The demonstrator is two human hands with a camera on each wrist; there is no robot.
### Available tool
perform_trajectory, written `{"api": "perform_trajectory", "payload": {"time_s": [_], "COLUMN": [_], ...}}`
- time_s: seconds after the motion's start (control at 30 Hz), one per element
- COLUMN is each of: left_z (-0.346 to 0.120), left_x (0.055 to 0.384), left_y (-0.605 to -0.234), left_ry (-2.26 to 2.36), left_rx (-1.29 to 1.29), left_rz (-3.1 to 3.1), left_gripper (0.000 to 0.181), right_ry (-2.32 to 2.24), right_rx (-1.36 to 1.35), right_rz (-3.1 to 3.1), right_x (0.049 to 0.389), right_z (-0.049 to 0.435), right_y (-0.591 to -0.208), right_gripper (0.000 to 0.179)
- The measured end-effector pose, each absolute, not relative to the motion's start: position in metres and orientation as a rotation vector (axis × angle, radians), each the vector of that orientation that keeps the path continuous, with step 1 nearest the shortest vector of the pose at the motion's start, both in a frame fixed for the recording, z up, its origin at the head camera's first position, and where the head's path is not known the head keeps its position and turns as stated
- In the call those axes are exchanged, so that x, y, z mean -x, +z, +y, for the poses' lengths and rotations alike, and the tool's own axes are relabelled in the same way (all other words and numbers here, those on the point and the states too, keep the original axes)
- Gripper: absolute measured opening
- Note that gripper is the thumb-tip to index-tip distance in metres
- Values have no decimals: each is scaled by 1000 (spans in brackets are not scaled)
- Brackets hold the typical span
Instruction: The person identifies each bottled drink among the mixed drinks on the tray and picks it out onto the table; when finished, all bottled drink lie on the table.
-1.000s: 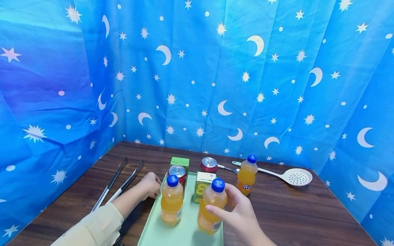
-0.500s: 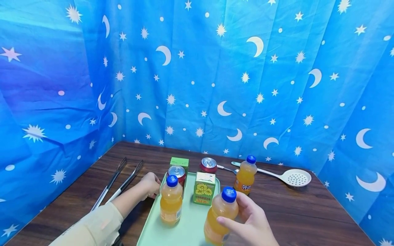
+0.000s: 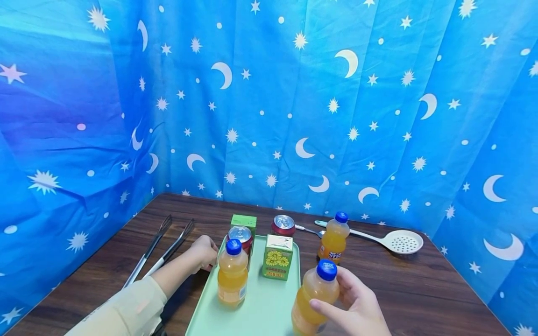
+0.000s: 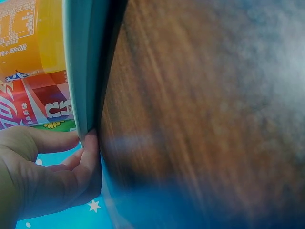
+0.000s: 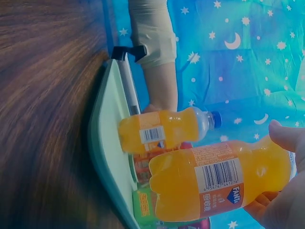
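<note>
My right hand (image 3: 357,303) grips an orange soda bottle (image 5: 221,179) with a blue cap, the thumb on its near side. In the right wrist view the bottle's base stands off the green tray (image 3: 262,317), over its right side. With thumb and fingers, my left hand (image 4: 57,167) pinches the tray's left rim. A second orange soda bottle (image 3: 232,275) stands upright on the tray. Behind it are a red soda can (image 3: 240,233) and a green drink carton (image 3: 244,220). Another drink carton (image 3: 278,259) with yellow flowers stands on the tray's right half.
A third orange soda bottle (image 3: 334,238) stands on the wooden table beyond the tray. A red can (image 3: 283,225), a fork (image 3: 310,230) and a white skimmer (image 3: 403,241) are farther back. Metal tongs (image 3: 159,254) lie to the left. A blue star-patterned cloth (image 3: 269,93) encloses the table.
My right hand has moved right and nearer with the orange soda bottle, away from the flowered carton. My left hand has stayed at the tray's rim.
</note>
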State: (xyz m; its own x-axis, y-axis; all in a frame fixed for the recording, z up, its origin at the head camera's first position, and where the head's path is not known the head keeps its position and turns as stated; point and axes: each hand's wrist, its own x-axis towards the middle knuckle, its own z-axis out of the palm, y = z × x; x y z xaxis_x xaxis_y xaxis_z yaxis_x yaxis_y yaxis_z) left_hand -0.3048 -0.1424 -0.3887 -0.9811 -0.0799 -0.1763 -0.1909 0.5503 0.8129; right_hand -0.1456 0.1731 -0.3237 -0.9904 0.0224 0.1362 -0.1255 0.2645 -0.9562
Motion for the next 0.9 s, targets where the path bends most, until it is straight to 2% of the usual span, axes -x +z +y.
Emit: {"api": "perform_trajectory", "payload": {"time_s": [0.4, 0.9], "left_z": [-142, -141], "left_x": [304, 303], "left_y": [-389, -387], "left_ry": [1421, 1438], "left_rx": [244, 236], "left_rz": [2664, 2640], "left_gripper": [19, 23], "right_ry": [1754, 1586], "right_rx": [3, 43], "right_rz": [-2403, -2441], "right_x": [148, 175], "right_z": [189, 216], "right_y": [-324, -336], "right_gripper": [58, 68]}}
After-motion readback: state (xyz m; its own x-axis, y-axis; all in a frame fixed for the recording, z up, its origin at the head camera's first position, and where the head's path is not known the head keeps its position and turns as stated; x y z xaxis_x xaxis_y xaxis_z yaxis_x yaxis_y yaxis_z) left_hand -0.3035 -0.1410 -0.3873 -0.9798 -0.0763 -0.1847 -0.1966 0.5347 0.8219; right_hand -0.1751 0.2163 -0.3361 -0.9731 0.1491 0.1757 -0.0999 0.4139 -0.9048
